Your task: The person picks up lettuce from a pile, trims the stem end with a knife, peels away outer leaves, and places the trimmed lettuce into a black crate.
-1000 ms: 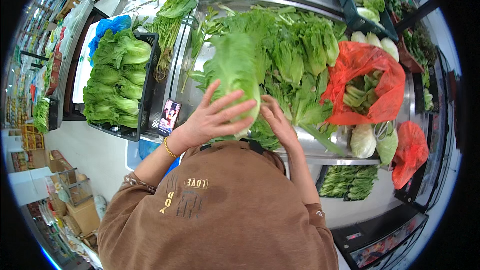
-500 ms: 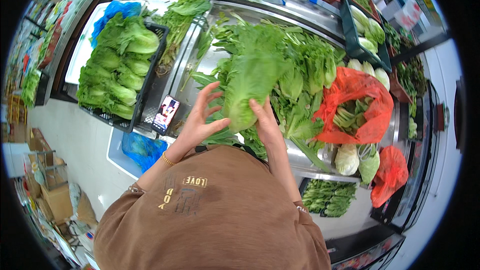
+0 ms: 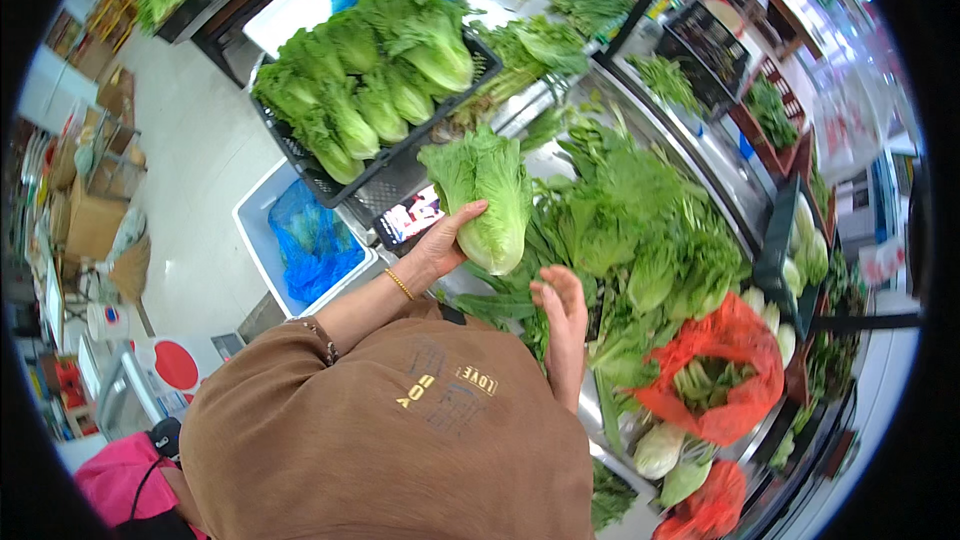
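My left hand (image 3: 446, 238) is closed round the lower part of a head of romaine lettuce (image 3: 495, 210), its thumb across the pale ribs and its leaves pointing away from me. To the right, my right hand (image 3: 562, 306) holds nothing, its fingers partly curled and apart from the lettuce. Beyond my left hand, a black crate (image 3: 318, 184) carries several lettuce heads (image 3: 352, 128) laid in rows. A phone (image 3: 408, 218) with a lit screen lies beside my left hand, partly covered by the lettuce. Loose leafy greens (image 3: 640, 225) are heaped on the metal counter beyond my right hand.
An open red plastic bag (image 3: 735, 335) of greens sits at the right, with pale cabbages (image 3: 660, 448) nearer. Below the crate, a white tub (image 3: 262, 232) holds a blue bag (image 3: 318, 245). At the lower left is a person in a pink top (image 3: 130, 485).
The lettuce has passed from my right hand to my left and moved toward the crate. My right hand has let go. The view has turned leftward, and a person in pink has appeared.
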`<state>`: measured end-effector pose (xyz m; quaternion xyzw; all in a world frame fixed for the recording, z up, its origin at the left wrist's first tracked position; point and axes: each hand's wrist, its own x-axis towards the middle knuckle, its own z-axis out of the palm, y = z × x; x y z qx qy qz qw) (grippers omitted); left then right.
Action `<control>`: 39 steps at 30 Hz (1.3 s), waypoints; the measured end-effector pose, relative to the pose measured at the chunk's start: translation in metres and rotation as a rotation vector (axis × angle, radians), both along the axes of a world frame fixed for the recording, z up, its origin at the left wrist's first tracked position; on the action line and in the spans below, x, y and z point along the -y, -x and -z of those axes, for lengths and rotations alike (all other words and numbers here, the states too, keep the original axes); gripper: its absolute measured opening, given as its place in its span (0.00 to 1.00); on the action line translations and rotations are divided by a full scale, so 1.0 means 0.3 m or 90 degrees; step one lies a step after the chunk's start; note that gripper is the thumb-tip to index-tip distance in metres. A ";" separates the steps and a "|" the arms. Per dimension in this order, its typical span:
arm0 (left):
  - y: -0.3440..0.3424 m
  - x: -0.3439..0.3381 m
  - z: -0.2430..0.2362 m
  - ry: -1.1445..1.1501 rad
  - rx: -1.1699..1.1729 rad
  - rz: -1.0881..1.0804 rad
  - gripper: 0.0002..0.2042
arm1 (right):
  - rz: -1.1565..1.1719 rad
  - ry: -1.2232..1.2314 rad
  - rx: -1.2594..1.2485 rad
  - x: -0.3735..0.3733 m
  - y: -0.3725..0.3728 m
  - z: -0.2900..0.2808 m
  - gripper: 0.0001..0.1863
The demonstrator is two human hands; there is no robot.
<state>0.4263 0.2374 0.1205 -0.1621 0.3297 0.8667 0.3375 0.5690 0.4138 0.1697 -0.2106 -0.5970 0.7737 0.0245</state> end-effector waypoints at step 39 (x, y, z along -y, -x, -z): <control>0.984 0.352 0.367 0.299 0.008 -0.219 0.40 | -0.148 -0.147 0.198 0.031 0.145 0.241 0.14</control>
